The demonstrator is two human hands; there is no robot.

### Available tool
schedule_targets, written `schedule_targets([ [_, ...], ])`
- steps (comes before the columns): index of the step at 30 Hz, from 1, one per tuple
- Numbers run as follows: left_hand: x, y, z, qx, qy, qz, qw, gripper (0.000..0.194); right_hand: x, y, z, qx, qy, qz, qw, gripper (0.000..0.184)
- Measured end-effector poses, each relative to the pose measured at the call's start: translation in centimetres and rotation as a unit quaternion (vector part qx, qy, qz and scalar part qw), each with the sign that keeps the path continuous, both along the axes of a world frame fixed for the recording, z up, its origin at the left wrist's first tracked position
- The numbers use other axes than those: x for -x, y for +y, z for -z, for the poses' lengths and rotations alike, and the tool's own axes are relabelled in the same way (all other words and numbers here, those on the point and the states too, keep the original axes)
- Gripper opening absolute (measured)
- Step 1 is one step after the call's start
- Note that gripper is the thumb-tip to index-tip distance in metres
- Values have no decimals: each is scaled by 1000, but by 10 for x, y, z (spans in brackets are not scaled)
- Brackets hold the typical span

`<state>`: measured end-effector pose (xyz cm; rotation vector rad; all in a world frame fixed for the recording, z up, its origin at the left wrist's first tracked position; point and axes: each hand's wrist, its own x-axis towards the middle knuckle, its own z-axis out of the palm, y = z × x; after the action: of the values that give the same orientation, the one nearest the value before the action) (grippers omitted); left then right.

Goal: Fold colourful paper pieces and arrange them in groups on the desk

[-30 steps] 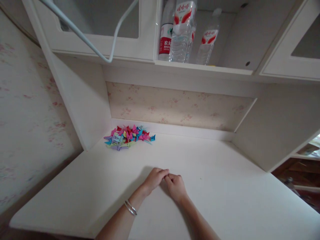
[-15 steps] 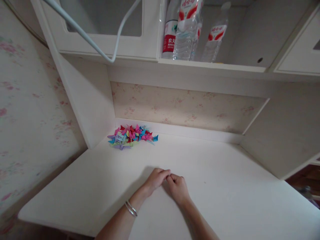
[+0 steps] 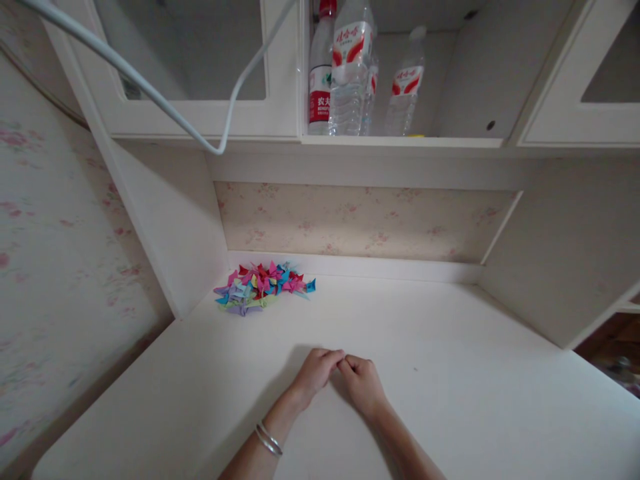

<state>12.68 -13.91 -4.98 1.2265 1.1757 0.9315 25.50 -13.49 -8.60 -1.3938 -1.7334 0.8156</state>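
Meeting over the white desk point(image 3: 450, 340) in the head view, the left hand point(image 3: 317, 371) and right hand point(image 3: 364, 381) are touching at their curled fingers; from here I cannot tell whether they are pinching anything. The folded-paper pile point(image 3: 260, 287) is lying beyond them and to the person's left, well apart, its long axis running sideways along the back ledge point(image 3: 380, 267). The left hand is sitting nearer to it.

One left hand point(image 3: 316, 370), one right hand point(image 3: 363, 381), two bracelets point(image 3: 270, 438) and four bottles point(image 3: 349, 90) show. Many folded papers point(image 3: 260, 283) overlap, too jumbled to count.
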Motion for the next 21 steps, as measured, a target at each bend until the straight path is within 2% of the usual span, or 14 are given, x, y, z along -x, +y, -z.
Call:
schedule_targets([
  [12,1,1,8,-8,-6,2,1000,28,-1,-1,1,13,8,10,1000,33],
  [21,0,1,7,-16,8,-4,1000,31,0,0,-1,16,19,5,1000,34],
])
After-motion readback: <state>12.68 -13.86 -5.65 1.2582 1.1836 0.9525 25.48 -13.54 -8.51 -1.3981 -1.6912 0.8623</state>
